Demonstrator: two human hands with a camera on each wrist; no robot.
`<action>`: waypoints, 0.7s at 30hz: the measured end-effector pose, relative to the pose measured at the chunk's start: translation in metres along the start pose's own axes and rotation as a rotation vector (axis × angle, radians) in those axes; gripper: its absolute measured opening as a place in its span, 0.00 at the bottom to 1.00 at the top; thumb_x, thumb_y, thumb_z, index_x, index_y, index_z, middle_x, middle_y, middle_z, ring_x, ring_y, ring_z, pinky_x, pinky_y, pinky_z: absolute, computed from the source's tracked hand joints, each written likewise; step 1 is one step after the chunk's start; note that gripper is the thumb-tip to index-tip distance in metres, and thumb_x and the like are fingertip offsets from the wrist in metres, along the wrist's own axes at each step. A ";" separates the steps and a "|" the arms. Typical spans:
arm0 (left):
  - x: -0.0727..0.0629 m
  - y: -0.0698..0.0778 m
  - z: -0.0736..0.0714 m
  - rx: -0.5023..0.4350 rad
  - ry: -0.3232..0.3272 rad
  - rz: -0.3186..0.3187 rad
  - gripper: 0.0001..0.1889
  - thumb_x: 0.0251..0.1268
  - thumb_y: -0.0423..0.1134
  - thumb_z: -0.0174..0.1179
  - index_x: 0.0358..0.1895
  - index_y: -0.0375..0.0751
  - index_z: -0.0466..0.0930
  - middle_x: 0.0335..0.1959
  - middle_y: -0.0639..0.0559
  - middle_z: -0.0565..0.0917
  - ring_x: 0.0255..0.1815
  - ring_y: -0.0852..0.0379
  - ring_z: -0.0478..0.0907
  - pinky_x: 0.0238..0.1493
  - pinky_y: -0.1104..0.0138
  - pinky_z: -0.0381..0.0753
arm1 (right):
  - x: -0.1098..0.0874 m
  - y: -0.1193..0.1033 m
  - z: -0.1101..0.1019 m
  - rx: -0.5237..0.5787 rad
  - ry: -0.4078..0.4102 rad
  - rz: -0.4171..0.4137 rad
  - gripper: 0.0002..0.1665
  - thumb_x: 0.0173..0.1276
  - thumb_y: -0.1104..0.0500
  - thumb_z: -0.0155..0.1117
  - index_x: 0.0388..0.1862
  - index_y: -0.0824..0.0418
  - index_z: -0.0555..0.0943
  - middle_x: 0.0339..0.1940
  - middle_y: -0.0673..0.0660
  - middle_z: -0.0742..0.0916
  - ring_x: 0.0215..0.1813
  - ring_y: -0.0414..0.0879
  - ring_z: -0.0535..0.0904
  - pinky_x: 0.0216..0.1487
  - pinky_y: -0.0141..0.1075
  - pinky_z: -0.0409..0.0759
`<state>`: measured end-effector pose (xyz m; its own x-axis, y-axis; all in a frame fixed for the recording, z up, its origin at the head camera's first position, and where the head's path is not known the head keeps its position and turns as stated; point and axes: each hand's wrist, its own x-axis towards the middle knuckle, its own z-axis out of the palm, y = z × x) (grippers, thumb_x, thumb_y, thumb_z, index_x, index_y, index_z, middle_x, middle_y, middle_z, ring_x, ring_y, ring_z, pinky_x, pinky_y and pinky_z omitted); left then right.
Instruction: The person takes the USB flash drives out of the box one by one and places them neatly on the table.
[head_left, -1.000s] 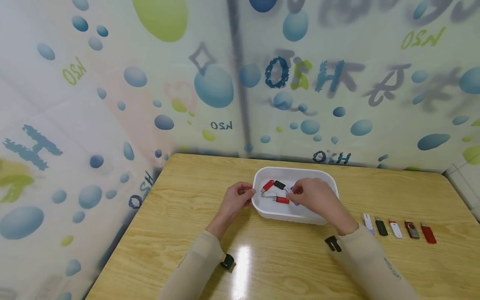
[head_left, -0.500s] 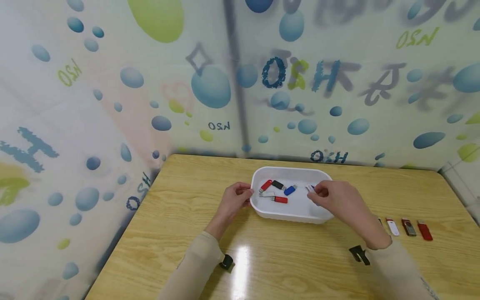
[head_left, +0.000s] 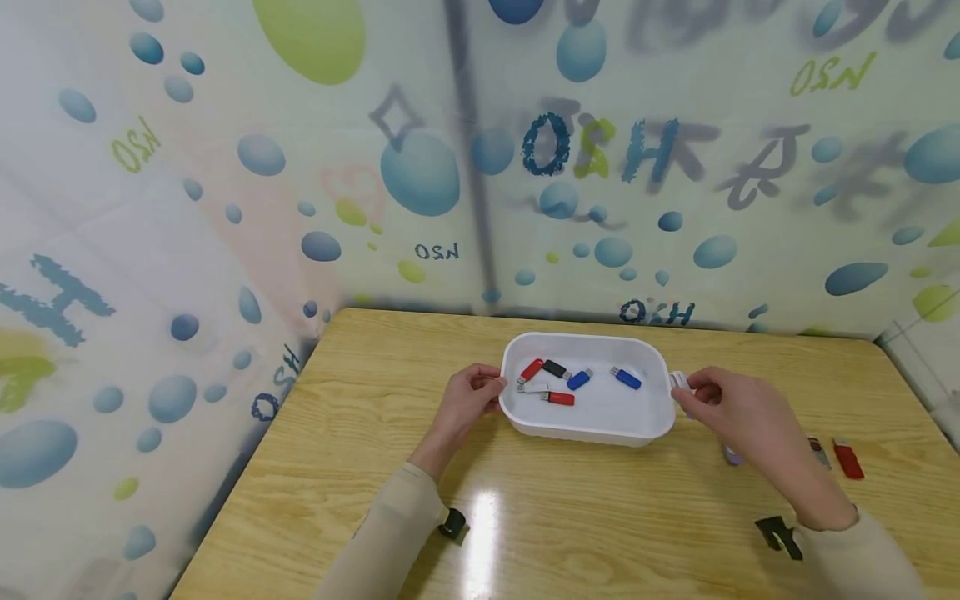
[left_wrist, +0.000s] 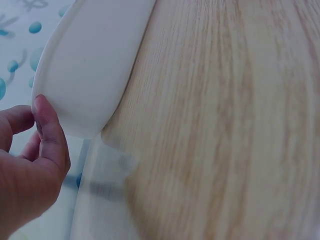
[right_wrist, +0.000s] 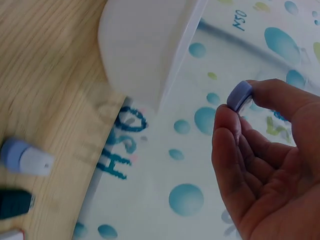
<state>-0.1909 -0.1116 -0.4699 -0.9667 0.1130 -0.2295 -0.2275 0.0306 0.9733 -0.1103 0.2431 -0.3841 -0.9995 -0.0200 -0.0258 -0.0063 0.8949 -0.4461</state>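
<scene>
A white plastic tub [head_left: 585, 429] stands on the table. At its left end my left hand [head_left: 468, 404] pinches the rim between thumb and fingers, as the left wrist view also shows. My right hand [head_left: 738, 408] is just past the tub's right end, pinching a white and lavender USB flash drive [right_wrist: 240, 96] between thumb and forefinger. Inside the tub lie a red flash drive [head_left: 531, 370], a black one, a white one, a second red one and two blue ones, the rightmost blue drive [head_left: 626, 378] apart from the others.
Right of the tub, a row of flash drives lies on the wooden table [head_left: 585, 517], partly hidden by my right arm. A lavender and white drive [right_wrist: 25, 157], a black drive [right_wrist: 15, 202] and a red drive [head_left: 848, 458] are among them. A patterned curtain hangs behind.
My right hand has moved rightward from inside the tub to beyond its right end, carrying the white and lavender flash drive. Both blue drives are now uncovered. The left hand stays at the rim.
</scene>
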 end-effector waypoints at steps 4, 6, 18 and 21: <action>0.000 -0.001 0.000 -0.001 0.000 0.002 0.13 0.74 0.31 0.62 0.56 0.28 0.78 0.45 0.36 0.83 0.35 0.55 0.80 0.38 0.67 0.86 | -0.006 0.014 -0.005 -0.014 -0.011 0.041 0.33 0.73 0.40 0.65 0.52 0.70 0.83 0.37 0.58 0.87 0.36 0.50 0.80 0.34 0.42 0.80; 0.000 -0.001 0.000 -0.002 -0.001 0.001 0.13 0.74 0.31 0.62 0.55 0.28 0.78 0.45 0.37 0.83 0.34 0.56 0.80 0.38 0.68 0.86 | -0.009 0.020 -0.006 -0.024 -0.008 0.051 0.32 0.73 0.40 0.66 0.51 0.70 0.83 0.36 0.58 0.87 0.35 0.50 0.79 0.32 0.40 0.78; 0.001 -0.002 -0.001 -0.012 0.007 0.014 0.12 0.74 0.30 0.62 0.54 0.27 0.78 0.44 0.37 0.83 0.34 0.55 0.80 0.35 0.70 0.85 | -0.027 0.054 0.003 -0.055 -0.036 0.102 0.26 0.72 0.44 0.67 0.43 0.70 0.84 0.30 0.53 0.86 0.29 0.46 0.77 0.26 0.38 0.74; 0.001 -0.002 0.000 -0.017 0.000 0.017 0.12 0.74 0.30 0.62 0.54 0.27 0.78 0.42 0.39 0.84 0.33 0.56 0.80 0.35 0.69 0.85 | -0.032 0.061 0.008 -0.056 -0.051 0.101 0.25 0.72 0.45 0.68 0.41 0.69 0.85 0.29 0.51 0.86 0.28 0.44 0.77 0.26 0.38 0.75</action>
<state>-0.1916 -0.1119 -0.4726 -0.9705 0.1133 -0.2130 -0.2131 0.0118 0.9770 -0.0786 0.2950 -0.4175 -0.9922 0.0505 -0.1141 0.0914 0.9168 -0.3887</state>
